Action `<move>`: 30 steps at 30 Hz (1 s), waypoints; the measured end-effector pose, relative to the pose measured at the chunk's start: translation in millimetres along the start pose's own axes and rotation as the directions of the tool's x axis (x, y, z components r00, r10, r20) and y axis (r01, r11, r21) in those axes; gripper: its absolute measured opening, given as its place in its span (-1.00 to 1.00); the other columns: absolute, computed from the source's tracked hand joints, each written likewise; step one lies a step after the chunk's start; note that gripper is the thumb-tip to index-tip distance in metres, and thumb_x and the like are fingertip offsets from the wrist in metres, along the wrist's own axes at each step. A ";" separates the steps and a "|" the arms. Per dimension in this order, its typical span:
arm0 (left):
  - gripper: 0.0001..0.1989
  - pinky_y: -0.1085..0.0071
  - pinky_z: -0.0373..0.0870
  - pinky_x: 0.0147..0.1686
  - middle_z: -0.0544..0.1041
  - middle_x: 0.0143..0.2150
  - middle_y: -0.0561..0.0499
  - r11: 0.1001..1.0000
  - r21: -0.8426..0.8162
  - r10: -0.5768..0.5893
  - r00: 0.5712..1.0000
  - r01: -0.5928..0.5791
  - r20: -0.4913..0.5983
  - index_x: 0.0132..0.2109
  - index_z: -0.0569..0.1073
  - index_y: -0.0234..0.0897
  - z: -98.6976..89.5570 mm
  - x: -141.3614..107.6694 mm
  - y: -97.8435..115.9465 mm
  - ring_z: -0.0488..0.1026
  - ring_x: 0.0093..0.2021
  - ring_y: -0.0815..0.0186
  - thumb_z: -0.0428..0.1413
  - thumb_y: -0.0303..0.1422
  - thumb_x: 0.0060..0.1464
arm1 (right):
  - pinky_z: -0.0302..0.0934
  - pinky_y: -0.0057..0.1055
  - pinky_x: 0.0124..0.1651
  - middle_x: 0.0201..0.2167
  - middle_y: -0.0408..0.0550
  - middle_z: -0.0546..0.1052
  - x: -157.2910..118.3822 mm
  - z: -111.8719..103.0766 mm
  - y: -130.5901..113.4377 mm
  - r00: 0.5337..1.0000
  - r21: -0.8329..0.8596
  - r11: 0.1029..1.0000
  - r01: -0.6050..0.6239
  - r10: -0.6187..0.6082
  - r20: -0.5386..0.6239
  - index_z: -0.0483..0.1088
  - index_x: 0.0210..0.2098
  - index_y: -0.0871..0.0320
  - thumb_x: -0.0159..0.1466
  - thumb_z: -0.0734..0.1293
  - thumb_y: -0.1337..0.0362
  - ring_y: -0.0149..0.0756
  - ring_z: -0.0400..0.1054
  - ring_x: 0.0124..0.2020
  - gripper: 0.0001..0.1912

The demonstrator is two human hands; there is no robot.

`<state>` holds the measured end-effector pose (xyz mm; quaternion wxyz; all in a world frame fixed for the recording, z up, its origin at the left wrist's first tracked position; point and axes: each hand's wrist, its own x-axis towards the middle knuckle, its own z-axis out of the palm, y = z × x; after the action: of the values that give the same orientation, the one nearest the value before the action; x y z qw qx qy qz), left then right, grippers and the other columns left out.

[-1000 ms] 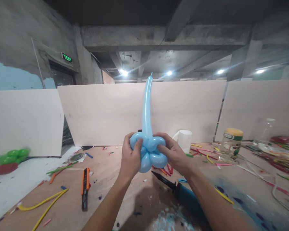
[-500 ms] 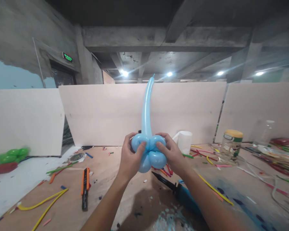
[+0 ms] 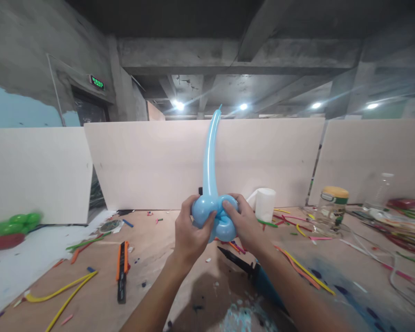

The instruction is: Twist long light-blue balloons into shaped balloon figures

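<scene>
A light blue balloon (image 3: 210, 161) stands upright at the centre, its long curved tail rising to a thin tip and its base twisted into several round bubbles. My left hand (image 3: 193, 228) grips the left bubbles, thumb pressed in near the middle. On the right side, my right hand (image 3: 245, 219) holds the other bubbles, with its thumb on a folded one. The fingers behind the bubbles are partly hidden. Below my hands lies a pump (image 3: 238, 262) with a black nozzle and a blue body, partly covered by my right forearm.
An orange and black cutter (image 3: 122, 272) and yellow uninflated balloons (image 3: 65, 288) lie at left. Green balloons (image 3: 20, 223) sit farther left. Behind my right hand stand a white paper roll (image 3: 265, 205) and a yellow-lidded jar (image 3: 333, 210). White boards (image 3: 152, 161) line the back.
My left hand has turned slightly and moved inward, its thumb farther right. The bubbles are squeezed closer together and reshaped, and my right hand has shifted slightly.
</scene>
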<state>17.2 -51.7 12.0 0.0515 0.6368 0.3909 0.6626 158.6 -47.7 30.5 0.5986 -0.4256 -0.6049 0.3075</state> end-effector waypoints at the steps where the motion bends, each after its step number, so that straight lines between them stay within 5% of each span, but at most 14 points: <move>1: -0.56 0.32 0.37 -0.15 0.43 -0.08 -0.06 1.000 -0.010 -0.008 1.000 0.008 0.000 0.02 0.27 -0.21 0.7 -0.1 -0.9 0.42 -0.11 0.22 0.17 -0.23 0.00 | 0.24 -0.35 -0.26 -0.28 -0.06 0.41 0.1 0.2 0.2 1.000 0.011 1.000 -0.006 0.006 0.004 0.25 -0.15 0.14 0.17 0.24 -0.06 -0.22 0.32 -0.28 -0.57; 7: -0.59 0.34 0.41 -0.22 0.41 -0.08 -0.07 0.986 -0.124 -0.097 0.984 0.116 0.150 0.04 0.23 -0.22 -7.5 9.6 0.7 0.43 -0.16 0.25 0.10 -0.22 0.07 | 0.26 -0.39 -0.27 -0.24 -0.09 0.40 0.0 -2.9 0.4 0.994 0.022 0.995 0.099 -0.100 0.049 0.23 -0.05 0.11 0.18 0.27 0.01 -0.28 0.31 -0.27 -0.57; 12: -0.51 0.17 0.24 0.07 0.38 0.07 -0.08 0.972 0.110 0.157 0.919 -0.209 0.361 0.06 0.30 -0.18 -26.0 19.8 14.0 0.29 0.07 0.14 0.19 -0.37 -0.05 | 0.27 -0.40 -0.33 -0.25 -0.11 0.38 -4.5 -12.3 -6.8 0.957 -0.016 0.994 0.105 -0.097 0.274 0.23 0.05 0.05 0.17 0.31 0.15 -0.34 0.31 -0.35 -0.55; 15: -0.53 0.17 0.28 0.00 0.45 -0.01 -0.05 0.949 0.161 0.171 0.872 -0.271 0.460 0.06 0.33 -0.15 -29.5 21.8 17.7 0.32 0.00 0.14 0.19 -0.38 -0.04 | 0.29 -0.35 -0.20 -0.10 -0.05 0.33 -5.0 -16.6 -7.1 0.923 0.015 0.988 0.157 -0.152 0.353 0.14 0.14 0.00 0.15 0.34 0.23 -0.30 0.32 -0.21 -0.42; 18: -0.63 0.19 0.30 -0.05 0.47 -0.06 -0.06 0.970 0.153 0.111 0.904 -0.189 0.413 0.01 0.35 -0.18 -27.2 22.3 14.9 0.36 -0.05 0.15 0.14 -0.36 0.02 | 0.30 -0.32 -0.16 -0.03 -0.01 0.28 -2.5 -17.8 -4.7 0.944 0.062 0.991 0.122 -0.135 0.303 0.04 0.17 0.02 0.12 0.37 0.19 -0.25 0.31 -0.12 -0.32; 23: -0.61 0.25 0.34 -0.09 0.47 -0.05 -0.06 0.988 0.133 0.022 0.937 -0.073 0.348 0.00 0.34 -0.20 -26.0 21.6 13.2 0.41 -0.08 0.17 0.16 -0.34 -0.02 | 0.30 -0.29 -0.29 -0.27 -0.03 0.43 0.0 -15.7 -7.4 0.949 -0.104 0.995 0.000 0.033 0.313 0.33 -0.12 0.16 0.17 0.31 0.09 -0.24 0.35 -0.30 -0.64; 30: -0.76 0.30 0.33 -0.11 0.51 -0.11 -0.05 0.999 0.017 0.034 0.920 -0.044 0.389 -0.06 0.43 -0.22 -34.0 27.1 21.2 0.42 -0.11 0.21 0.06 -0.33 0.10 | 0.25 -0.37 -0.27 -0.29 -0.12 0.45 0.9 -21.0 -9.0 0.925 0.130 0.991 0.030 -0.077 0.372 0.32 -0.07 0.12 0.08 0.39 0.25 -0.33 0.34 -0.32 -0.58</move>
<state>-8.7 -66.4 50.1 0.1069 0.7638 0.3687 0.5189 178.0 -53.8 40.8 0.5046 -0.3046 -0.7000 0.4033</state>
